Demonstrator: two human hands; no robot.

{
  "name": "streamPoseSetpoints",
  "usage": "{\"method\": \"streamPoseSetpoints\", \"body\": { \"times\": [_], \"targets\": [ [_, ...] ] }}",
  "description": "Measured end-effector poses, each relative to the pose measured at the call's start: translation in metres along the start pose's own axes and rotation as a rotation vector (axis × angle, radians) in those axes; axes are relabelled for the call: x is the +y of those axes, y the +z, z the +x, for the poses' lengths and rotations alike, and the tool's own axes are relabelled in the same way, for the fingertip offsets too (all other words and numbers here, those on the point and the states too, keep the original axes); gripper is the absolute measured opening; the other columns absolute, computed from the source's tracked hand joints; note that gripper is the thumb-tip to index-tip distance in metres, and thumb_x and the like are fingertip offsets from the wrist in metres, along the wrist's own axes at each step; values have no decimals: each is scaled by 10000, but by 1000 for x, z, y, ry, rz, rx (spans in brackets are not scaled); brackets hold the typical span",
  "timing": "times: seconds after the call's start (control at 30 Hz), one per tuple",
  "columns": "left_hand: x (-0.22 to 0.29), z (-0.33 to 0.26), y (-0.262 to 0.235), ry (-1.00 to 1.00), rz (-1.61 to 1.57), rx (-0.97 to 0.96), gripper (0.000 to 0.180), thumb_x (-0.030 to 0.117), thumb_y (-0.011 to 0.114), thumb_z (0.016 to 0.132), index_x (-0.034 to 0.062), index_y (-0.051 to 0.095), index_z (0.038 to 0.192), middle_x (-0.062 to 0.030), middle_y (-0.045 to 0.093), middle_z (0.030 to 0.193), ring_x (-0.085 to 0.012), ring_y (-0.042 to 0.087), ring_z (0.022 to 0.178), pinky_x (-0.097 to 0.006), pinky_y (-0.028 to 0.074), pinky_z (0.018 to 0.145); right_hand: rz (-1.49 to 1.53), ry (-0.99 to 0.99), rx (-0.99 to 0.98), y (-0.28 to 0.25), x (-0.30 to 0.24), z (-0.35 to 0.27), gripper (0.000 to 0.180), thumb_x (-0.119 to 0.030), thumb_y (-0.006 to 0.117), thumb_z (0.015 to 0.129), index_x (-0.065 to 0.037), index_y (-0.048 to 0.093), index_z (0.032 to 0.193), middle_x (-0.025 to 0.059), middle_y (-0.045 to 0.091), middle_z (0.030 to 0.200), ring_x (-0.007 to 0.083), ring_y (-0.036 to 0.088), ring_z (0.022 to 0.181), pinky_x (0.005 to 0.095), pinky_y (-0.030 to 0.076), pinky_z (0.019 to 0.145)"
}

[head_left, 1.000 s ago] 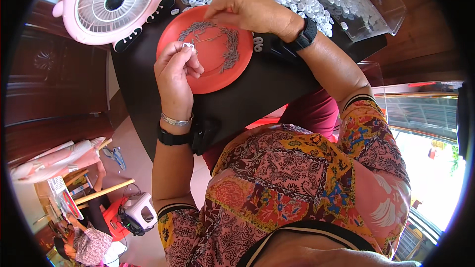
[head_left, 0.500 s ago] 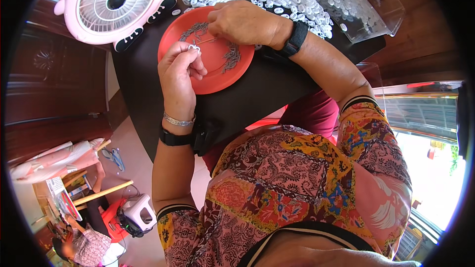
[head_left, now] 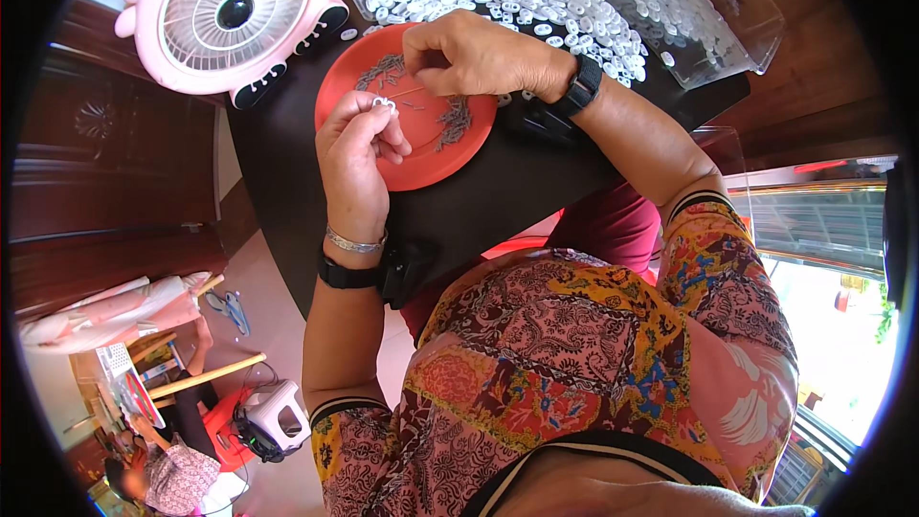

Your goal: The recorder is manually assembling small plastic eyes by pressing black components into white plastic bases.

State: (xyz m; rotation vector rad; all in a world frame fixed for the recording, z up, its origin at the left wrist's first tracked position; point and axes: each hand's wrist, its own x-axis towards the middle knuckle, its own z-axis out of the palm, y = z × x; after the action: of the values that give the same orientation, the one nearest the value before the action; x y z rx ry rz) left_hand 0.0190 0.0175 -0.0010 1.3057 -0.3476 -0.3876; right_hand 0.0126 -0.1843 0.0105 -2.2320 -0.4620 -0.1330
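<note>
The left hand point(head_left: 356, 139) is pinching a small white ring point(head_left: 384, 103) over the red plate's point(head_left: 421, 158) left rim — the right hand point(head_left: 474, 56) is clenching a thin pin point(head_left: 407, 93), its long axis pointing left toward the ring, tip just beside it

A clear plastic bag point(head_left: 670, 0) of small white pieces lies at the upper right of the frame; no labels, signs or screens show.

Single head view, looking steeply down, close over lap table point(head_left: 287, 191).
</note>
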Motion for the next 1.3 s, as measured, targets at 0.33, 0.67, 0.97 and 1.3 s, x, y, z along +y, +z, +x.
{"method": "streamPoseSetpoints", "body": {
  "times": [0.33, 0.67, 0.97, 1.3],
  "targets": [
    [1, -1, 4, 9, -15, 1, 133, 129, 524, 873, 40, 564, 783, -15, 544, 638, -96, 520, 543, -204, 385, 502, 533, 35, -98, 5, -4, 1, 160, -21, 598, 867, 22, 656, 1010, 38, 664, 855, 73, 603, 775, 214, 488, 725],
    [-3, -2, 3, 72, 83, 10, 134, 136, 536, 888, 46, 546, 789, -2, 529, 633, -71, 490, 543, -194, 364, 501, 600, 150, -13, 7, -16, -4, 223, -244, 625, 911, -27, 678, 916, -2, 650, 746, 48, 588, 676, 198, 484, 621],
    [-4, -2, 4, 87, 137, -13, 133, 129, 534, 884, 49, 532, 778, 12, 502, 614, -54, 460, 533, -193, 350, 495, 526, 92, -14, 11, -20, -7, 211, -224, 609, 920, -26, 650, 856, -16, 599, 686, 47, 523, 609, 201, 442, 565],
    [-5, -6, 8, 65, 259, -50, 168, 118, 482, 888, 55, 495, 732, -1, 481, 618, -80, 474, 541, -206, 354, 503, 128, -93, 61, 13, -21, -7, 137, -145, 593, 894, -19, 618, 847, 50, 583, 676, 130, 550, 614, 274, 454, 593]
  ]
}}
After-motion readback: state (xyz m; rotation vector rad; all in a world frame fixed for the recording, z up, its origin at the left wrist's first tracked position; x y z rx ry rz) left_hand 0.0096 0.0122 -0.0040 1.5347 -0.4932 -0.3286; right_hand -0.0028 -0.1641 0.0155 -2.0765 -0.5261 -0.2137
